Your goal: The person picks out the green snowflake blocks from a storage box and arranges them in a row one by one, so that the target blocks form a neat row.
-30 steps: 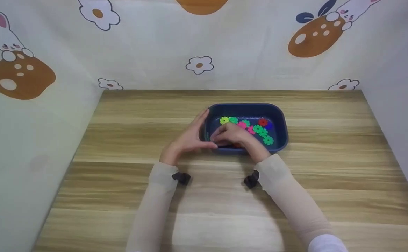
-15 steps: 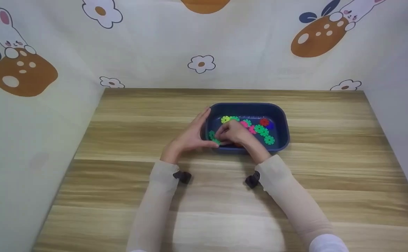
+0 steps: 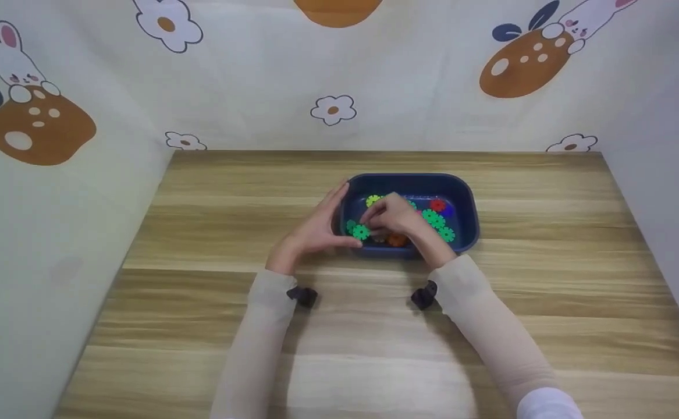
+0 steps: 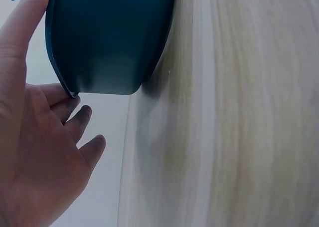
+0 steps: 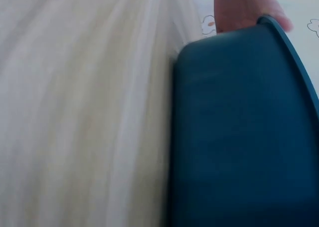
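A dark blue plastic tub (image 3: pixel 466 224) stands on the table with several notched plastic snowflake discs inside. My left hand (image 3: pixel 315 228) holds its left end, thumb at the front rim and fingertips at the left rim. The left wrist view shows this left hand (image 4: pixel 45 152) beside the tub wall (image 4: pixel 107 42). Over the tub's left half, my right hand (image 3: pixel 396 214) has curled fingers at the edge of a bright green snowflake disc (image 3: pixel 361 232), seemingly pinching it. The exact contact is too small to see clearly. In the right wrist view the tub wall (image 5: pixel 244 132) hides the right fingers.
Inside the tub lie an orange disc (image 3: pixel 397 240), a red disc (image 3: pixel 437 205), a blue disc (image 3: pixel 448 211), a yellow disc (image 3: pixel 373 201) and several green discs (image 3: pixel 433 218). Around it spreads the wood-grain table (image 3: pixel 537 262). A printed cloth wall (image 3: pixel 246 87) rises behind.
My right hand has drawn back and up from the tub's left front corner, uncovering the orange disc. The bright green disc now shows whole at its fingertips. My left hand stays put.
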`<state>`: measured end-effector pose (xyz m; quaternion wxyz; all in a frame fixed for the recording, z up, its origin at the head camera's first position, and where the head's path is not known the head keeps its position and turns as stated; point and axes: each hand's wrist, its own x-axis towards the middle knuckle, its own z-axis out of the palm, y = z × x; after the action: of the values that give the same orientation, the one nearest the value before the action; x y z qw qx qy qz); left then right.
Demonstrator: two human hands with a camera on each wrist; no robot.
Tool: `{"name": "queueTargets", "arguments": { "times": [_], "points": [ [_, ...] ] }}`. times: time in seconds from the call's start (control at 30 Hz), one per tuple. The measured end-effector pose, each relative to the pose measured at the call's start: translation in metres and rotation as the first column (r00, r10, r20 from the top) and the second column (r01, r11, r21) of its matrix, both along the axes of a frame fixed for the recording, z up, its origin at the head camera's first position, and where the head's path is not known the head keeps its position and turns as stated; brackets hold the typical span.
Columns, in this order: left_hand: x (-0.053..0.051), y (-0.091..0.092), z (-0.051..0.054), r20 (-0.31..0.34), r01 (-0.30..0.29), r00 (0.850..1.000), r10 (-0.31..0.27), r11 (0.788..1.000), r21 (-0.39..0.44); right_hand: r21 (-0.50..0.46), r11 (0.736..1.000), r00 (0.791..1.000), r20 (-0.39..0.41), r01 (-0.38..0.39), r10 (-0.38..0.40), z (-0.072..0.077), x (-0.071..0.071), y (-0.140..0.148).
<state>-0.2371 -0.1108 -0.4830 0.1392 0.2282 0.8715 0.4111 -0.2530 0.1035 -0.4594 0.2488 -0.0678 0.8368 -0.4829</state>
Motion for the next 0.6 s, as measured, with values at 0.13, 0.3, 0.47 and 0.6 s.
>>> {"name": "queueTargets", "arguments": {
  "times": [0.13, 0.3, 0.47, 0.6],
  "points": [
    [0.001, 0.001, 0.0, 0.004, -0.01, 1.0, 0.01, 1.0, 0.0, -0.043, 0.998, 0.999, -0.004, 0.035, -0.035, 0.007, -0.003, 0.005],
    [0.0, 0.002, 0.001, 0.007, -0.014, 1.0, 0.014, 1.0, -0.004, -0.086, 0.994, 0.997, -0.027, 0.069, -0.071, 0.015, -0.006, 0.011],
    [-0.001, 0.002, 0.002, 0.006, -0.013, 1.0, 0.013, 1.0, -0.007, -0.102, 0.991, 0.994, -0.052, 0.09, -0.096, 0.022, -0.007, 0.017],
    [0.0, 0.0, 0.002, 0.016, -0.021, 1.0, 0.022, 1.0, -0.012, -0.072, 0.991, 0.991, -0.063, 0.111, -0.116, 0.028, -0.009, 0.022]
  ]
}}
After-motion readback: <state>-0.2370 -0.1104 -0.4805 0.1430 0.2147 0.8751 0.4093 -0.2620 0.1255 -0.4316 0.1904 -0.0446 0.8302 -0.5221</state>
